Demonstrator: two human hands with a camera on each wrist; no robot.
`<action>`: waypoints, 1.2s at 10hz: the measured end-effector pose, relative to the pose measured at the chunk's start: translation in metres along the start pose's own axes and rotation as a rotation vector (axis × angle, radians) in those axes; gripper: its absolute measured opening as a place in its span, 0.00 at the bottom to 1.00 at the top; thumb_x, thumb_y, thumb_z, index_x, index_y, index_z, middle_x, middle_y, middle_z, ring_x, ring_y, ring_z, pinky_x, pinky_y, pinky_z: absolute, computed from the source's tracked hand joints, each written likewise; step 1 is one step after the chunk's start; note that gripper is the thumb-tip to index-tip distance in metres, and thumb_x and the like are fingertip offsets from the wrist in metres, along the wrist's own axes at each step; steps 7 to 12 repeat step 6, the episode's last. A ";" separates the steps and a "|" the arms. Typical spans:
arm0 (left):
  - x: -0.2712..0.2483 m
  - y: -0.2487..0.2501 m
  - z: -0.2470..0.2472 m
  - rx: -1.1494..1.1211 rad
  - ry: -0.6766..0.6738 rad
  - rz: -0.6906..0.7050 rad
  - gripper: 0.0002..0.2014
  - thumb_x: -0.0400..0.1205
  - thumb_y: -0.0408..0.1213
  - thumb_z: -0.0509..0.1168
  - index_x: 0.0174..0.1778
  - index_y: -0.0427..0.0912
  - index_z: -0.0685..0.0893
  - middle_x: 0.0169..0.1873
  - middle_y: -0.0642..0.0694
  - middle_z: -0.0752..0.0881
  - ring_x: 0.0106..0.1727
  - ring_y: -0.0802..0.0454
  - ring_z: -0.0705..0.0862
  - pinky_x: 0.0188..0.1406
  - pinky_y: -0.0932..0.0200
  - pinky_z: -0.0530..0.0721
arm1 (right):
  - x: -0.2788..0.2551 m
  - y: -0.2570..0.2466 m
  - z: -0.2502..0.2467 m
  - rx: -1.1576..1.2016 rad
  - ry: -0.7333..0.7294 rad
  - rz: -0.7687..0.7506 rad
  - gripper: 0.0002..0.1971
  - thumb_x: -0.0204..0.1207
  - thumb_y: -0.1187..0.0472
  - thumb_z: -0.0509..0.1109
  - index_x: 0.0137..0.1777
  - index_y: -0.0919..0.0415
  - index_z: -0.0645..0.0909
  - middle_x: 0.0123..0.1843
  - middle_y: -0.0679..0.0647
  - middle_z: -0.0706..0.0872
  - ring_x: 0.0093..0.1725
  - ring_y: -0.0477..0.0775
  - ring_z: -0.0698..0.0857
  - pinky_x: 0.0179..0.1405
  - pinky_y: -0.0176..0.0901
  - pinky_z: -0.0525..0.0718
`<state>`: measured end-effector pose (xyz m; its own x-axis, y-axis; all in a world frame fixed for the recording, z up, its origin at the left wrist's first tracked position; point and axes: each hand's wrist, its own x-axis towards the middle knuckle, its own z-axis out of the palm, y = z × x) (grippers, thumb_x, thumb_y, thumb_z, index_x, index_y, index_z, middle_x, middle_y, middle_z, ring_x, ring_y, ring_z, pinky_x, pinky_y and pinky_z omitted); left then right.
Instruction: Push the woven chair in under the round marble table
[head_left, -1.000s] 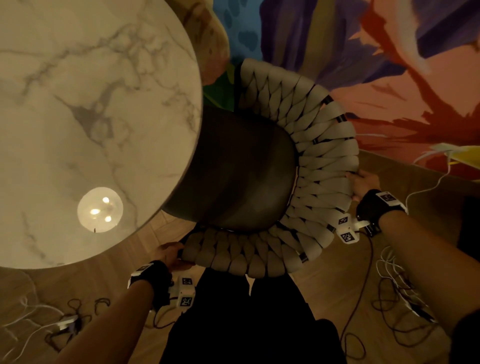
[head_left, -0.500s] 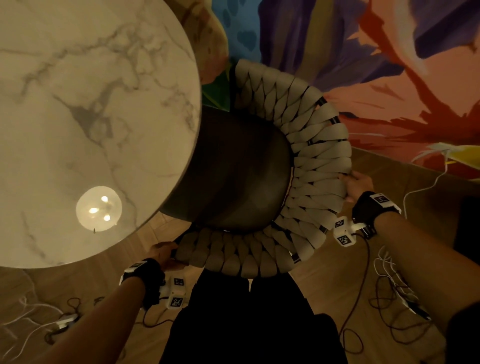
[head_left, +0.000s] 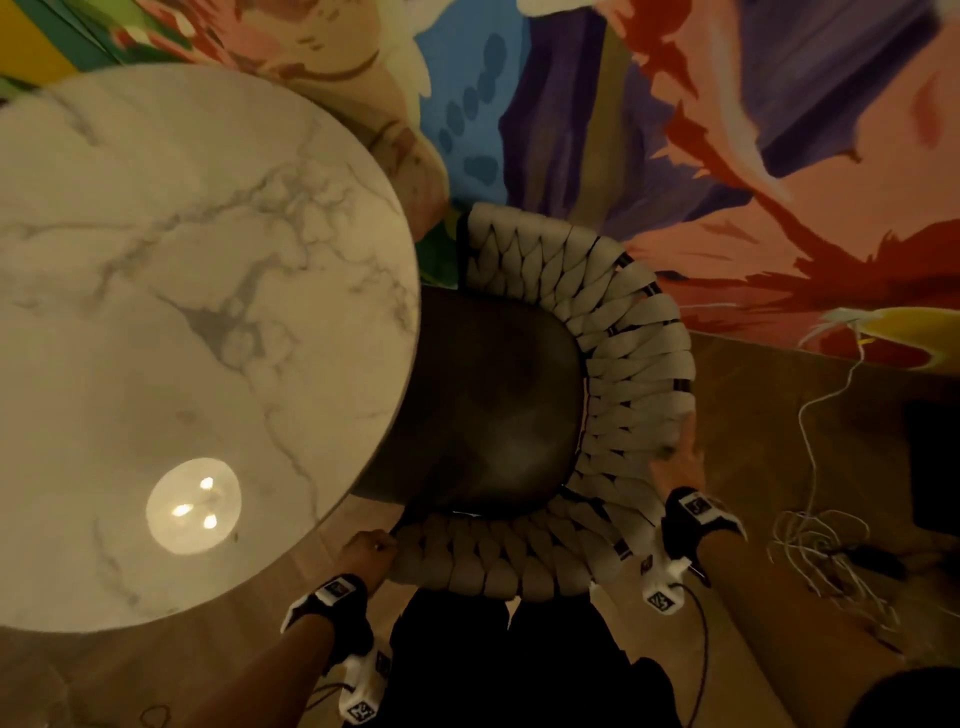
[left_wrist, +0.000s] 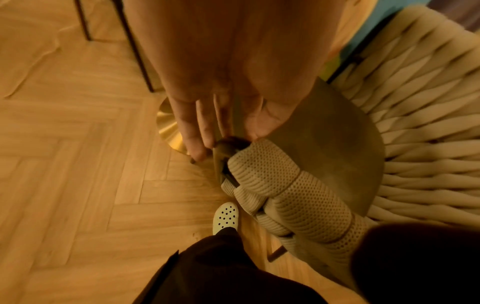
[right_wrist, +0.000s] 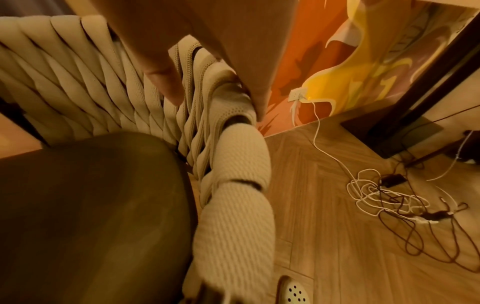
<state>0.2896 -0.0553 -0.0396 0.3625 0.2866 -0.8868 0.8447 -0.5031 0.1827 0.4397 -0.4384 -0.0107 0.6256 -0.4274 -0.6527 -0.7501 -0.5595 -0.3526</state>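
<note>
Under the rim of the round marble table (head_left: 208, 322), the dark seat (head_left: 493, 405) of the woven chair (head_left: 639, 364) had slid a little further in than it was a second before; more of the seat's front was now hidden beneath the stone, though most of it still showed. By my reckoning the push was well under way but not finished.

The left hand (head_left: 370, 558) gripped the bare end of the chair's frame where the cord wrapping stops, fingers (left_wrist: 193, 131) and thumb closed around it. The right hand (head_left: 675, 467) had changed its hold: where it had grasped the back's rim from outside, it now lay against the woven back with the fingers (right_wrist: 166, 86) out fairly straight, pressing rather than clutching. That looked to me like a shoving posture.

Close behind the chair ran the painted wall (head_left: 779, 156), and on the wooden floor (head_left: 753, 415) to the right lay a tangle of cables (head_left: 826, 556), well apart from the chair. Beneath the table a gold base disc (left_wrist: 168, 131) showed, near the chair frame's front end; I'd guess the chair's legs could meet it if pushed straight on. The person's pale perforated shoe (left_wrist: 226, 216) stood just beside the frame.
</note>
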 end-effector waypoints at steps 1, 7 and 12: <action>-0.006 0.006 -0.010 0.096 -0.041 0.021 0.15 0.82 0.37 0.60 0.60 0.39 0.87 0.63 0.36 0.86 0.64 0.38 0.83 0.62 0.52 0.81 | -0.025 0.014 0.009 -0.011 -0.016 0.039 0.45 0.77 0.70 0.61 0.85 0.43 0.38 0.87 0.64 0.49 0.78 0.75 0.68 0.61 0.61 0.84; -0.092 -0.048 0.059 0.284 0.233 0.368 0.21 0.84 0.41 0.58 0.74 0.42 0.75 0.71 0.42 0.79 0.70 0.43 0.80 0.70 0.53 0.77 | -0.167 0.152 0.045 -0.145 -0.193 -0.378 0.23 0.86 0.57 0.58 0.80 0.55 0.65 0.77 0.59 0.74 0.76 0.63 0.73 0.79 0.52 0.69; -0.092 -0.048 0.059 0.284 0.233 0.368 0.21 0.84 0.41 0.58 0.74 0.42 0.75 0.71 0.42 0.79 0.70 0.43 0.80 0.70 0.53 0.77 | -0.167 0.152 0.045 -0.145 -0.193 -0.378 0.23 0.86 0.57 0.58 0.80 0.55 0.65 0.77 0.59 0.74 0.76 0.63 0.73 0.79 0.52 0.69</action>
